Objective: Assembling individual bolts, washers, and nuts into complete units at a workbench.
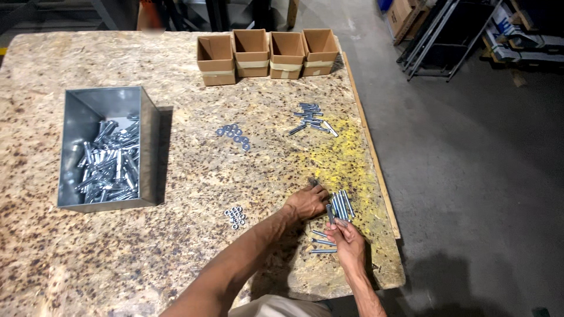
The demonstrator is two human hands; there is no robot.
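The right hand (348, 239) is pinching a single long bolt (330, 213) between thumb and fingertips, closed on its lower end, so that the shank is pointing up and away from the person toward a row of bolts (342, 205) lying side by side on the yellow-stained patch of the chipboard table (188, 176). The wrist is bent slightly inward, and the forearm is coming in from the bottom edge near the table's right corner. The left hand (306, 202) is lying knuckles-up just to the left of that row, fingers curled and reaching toward its upper end; whether the fingertips are gripping anything cannot be told, since they are hidden behind the hand itself. Its forearm is crossing the table diagonally from the lower left.

Just beneath the right hand, a few loose bolts (322, 242) are lying flat. To the left of the left wrist sits a small cluster of nuts (235, 216). Farther up are a group of washers (234, 135) and another pile of bolts (311, 119). Four open cardboard boxes (267, 54) are standing in a row at the far edge, and a metal bin (108, 148) full of bolts is sitting well to the left.
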